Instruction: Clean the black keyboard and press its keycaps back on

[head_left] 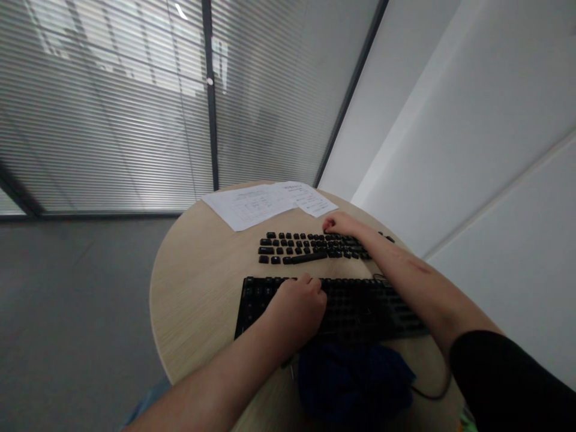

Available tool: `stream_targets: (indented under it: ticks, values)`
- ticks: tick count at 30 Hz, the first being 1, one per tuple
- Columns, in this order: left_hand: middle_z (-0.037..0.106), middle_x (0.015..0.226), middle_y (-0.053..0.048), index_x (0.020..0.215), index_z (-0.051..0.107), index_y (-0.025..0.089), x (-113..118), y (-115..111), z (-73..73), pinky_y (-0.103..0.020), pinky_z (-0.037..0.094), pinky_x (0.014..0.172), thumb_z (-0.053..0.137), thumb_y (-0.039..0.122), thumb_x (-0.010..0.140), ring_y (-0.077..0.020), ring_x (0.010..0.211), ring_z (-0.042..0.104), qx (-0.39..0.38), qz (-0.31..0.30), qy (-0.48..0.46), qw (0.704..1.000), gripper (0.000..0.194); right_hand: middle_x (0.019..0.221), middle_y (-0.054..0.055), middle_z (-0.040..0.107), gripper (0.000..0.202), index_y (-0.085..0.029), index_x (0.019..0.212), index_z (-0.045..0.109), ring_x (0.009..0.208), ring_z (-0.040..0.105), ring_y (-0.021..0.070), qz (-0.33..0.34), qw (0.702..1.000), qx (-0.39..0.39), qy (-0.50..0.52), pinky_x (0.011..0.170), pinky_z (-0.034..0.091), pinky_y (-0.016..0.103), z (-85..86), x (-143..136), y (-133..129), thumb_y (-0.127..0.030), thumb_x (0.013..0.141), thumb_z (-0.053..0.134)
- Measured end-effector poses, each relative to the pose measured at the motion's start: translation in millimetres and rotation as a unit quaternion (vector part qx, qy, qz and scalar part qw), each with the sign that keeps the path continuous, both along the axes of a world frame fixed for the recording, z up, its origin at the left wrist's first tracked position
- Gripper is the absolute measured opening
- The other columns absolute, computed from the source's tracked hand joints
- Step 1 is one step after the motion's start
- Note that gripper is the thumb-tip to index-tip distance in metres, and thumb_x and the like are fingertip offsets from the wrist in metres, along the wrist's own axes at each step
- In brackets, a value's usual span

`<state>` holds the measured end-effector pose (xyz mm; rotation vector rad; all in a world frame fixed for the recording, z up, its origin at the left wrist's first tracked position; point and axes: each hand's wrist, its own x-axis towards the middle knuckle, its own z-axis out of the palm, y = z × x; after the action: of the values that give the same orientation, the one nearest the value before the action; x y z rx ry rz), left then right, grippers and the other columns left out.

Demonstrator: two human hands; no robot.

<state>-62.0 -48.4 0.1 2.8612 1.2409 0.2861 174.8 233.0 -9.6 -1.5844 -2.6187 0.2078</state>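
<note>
A black keyboard lies across the round table in front of me. My left hand rests on its left half, fingers curled in and closed; whatever they may hold is hidden. Beyond the keyboard, loose black keycaps are laid out in rows, with a long space bar in the nearest row. My right hand reaches to the far row of these keycaps. Its fingers are bent together in a closed pinch, and I cannot make out anything between them.
Printed paper sheets lie at the table's far edge. A dark blue cloth sits near me, below the keyboard, with a black cable to its right. A glass partition with blinds and a white wall stand behind.
</note>
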Motion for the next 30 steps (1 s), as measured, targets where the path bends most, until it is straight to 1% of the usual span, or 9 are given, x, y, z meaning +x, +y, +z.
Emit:
stream_targets:
  ticks: [4, 6, 10, 12, 15, 18, 22, 25, 30]
  values:
    - [0.070, 0.097, -0.014, 0.097, 0.072, 0.012, 0.3, 0.2, -1.4, -0.036, 0.056, 0.066, 0.053, 0.010, 0.093, -0.0274, 0.091, 0.066, 0.000, 0.000, 0.005, 1.000, 0.019, 0.087, 0.002, 0.078, 0.012, -0.018, 0.090, 0.078, 0.077, 0.067, 0.0145, 0.000, 1.000, 0.008, 0.001, 0.070, 0.048, 0.023, -4.1, 1.0, 4.6, -0.014, 0.080, 0.072]
    - [0.070, 0.097, -0.014, 0.098, 0.072, 0.012, 0.3, 0.8, -2.8, -0.037, 0.056, 0.067, 0.053, 0.011, 0.093, -0.0282, 0.091, 0.066, 0.000, -0.005, 0.007, 1.000, 0.019, 0.089, 0.003, 0.078, 0.012, -0.018, 0.091, 0.077, 0.079, 0.067, 0.0148, -0.002, 1.000, 0.017, 0.000, 0.072, 0.048, 0.023, -5.6, 0.3, 6.1, -0.014, 0.082, 0.071]
    - [0.069, 0.098, -0.013, 0.094, 0.072, 0.012, -0.1, 2.6, -5.3, -0.042, 0.057, 0.074, 0.053, 0.012, 0.093, -0.0292, 0.094, 0.064, 0.018, -0.018, -0.005, 1.000, 0.019, 0.091, 0.003, 0.078, 0.012, -0.018, 0.094, 0.076, 0.081, 0.067, 0.0150, -0.005, 0.999, 0.038, -0.010, 0.072, 0.047, 0.023, -6.3, -3.6, 5.5, -0.015, 0.084, 0.069]
    - [0.069, 0.098, -0.014, 0.094, 0.072, 0.012, -0.3, 3.6, -5.9, -0.041, 0.057, 0.074, 0.052, 0.012, 0.094, -0.0282, 0.092, 0.064, 0.019, -0.014, -0.008, 1.000, 0.019, 0.093, 0.004, 0.077, 0.011, -0.018, 0.094, 0.076, 0.082, 0.067, 0.0155, -0.006, 0.998, 0.052, -0.018, 0.072, 0.047, 0.024, -6.1, -6.2, 3.7, -0.017, 0.085, 0.069]
    - [0.069, 0.095, -0.013, 0.095, 0.071, 0.011, -0.3, 4.6, -5.5, -0.038, 0.056, 0.070, 0.052, 0.010, 0.093, -0.0263, 0.087, 0.064, 0.002, -0.008, -0.006, 1.000, 0.020, 0.096, 0.005, 0.077, 0.011, -0.019, 0.095, 0.075, 0.084, 0.066, 0.0169, -0.006, 0.997, 0.076, -0.030, 0.075, 0.046, 0.025, -6.3, -9.4, 0.6, -0.019, 0.087, 0.068]
    - [0.069, 0.095, -0.013, 0.094, 0.071, 0.011, -0.3, 4.6, -4.7, -0.037, 0.055, 0.069, 0.053, 0.009, 0.092, -0.0265, 0.088, 0.064, 0.004, -0.013, -0.002, 1.000, 0.019, 0.098, 0.005, 0.077, 0.011, -0.020, 0.095, 0.076, 0.086, 0.065, 0.0174, -0.005, 0.995, 0.090, -0.040, 0.076, 0.045, 0.026, -6.5, -11.2, -1.5, -0.022, 0.088, 0.068]
    - [0.069, 0.098, -0.014, 0.094, 0.071, 0.012, -0.5, 4.5, -5.8, -0.038, 0.055, 0.068, 0.052, 0.011, 0.093, -0.0278, 0.090, 0.063, 0.016, -0.010, -0.001, 1.000, 0.019, 0.099, 0.005, 0.077, 0.011, -0.021, 0.095, 0.077, 0.087, 0.066, 0.0183, -0.007, 0.994, 0.098, -0.054, 0.077, 0.046, 0.027, -5.2, -12.3, -3.5, -0.025, 0.089, 0.068]
    - [0.069, 0.097, -0.014, 0.097, 0.071, 0.012, -0.4, 5.1, -6.7, -0.039, 0.055, 0.067, 0.050, 0.010, 0.093, -0.0282, 0.088, 0.064, 0.009, -0.007, 0.000, 1.000, 0.021, 0.099, 0.006, 0.077, 0.012, -0.021, 0.094, 0.077, 0.089, 0.066, 0.0196, -0.010, 0.993, 0.099, -0.062, 0.078, 0.046, 0.028, -3.2, -13.4, -4.8, -0.028, 0.088, 0.070]
    - [0.069, 0.099, -0.013, 0.093, 0.073, 0.013, -1.6, 6.9, -4.8, -0.040, 0.056, 0.074, 0.050, 0.009, 0.093, -0.0282, 0.095, 0.063, 0.001, -0.013, -0.004, 1.000, 0.023, 0.099, 0.006, 0.078, 0.014, -0.021, 0.094, 0.078, 0.089, 0.067, 0.0200, -0.018, 0.993, 0.094, -0.062, 0.077, 0.047, 0.028, -1.0, -15.3, -5.7, -0.031, 0.088, 0.071]
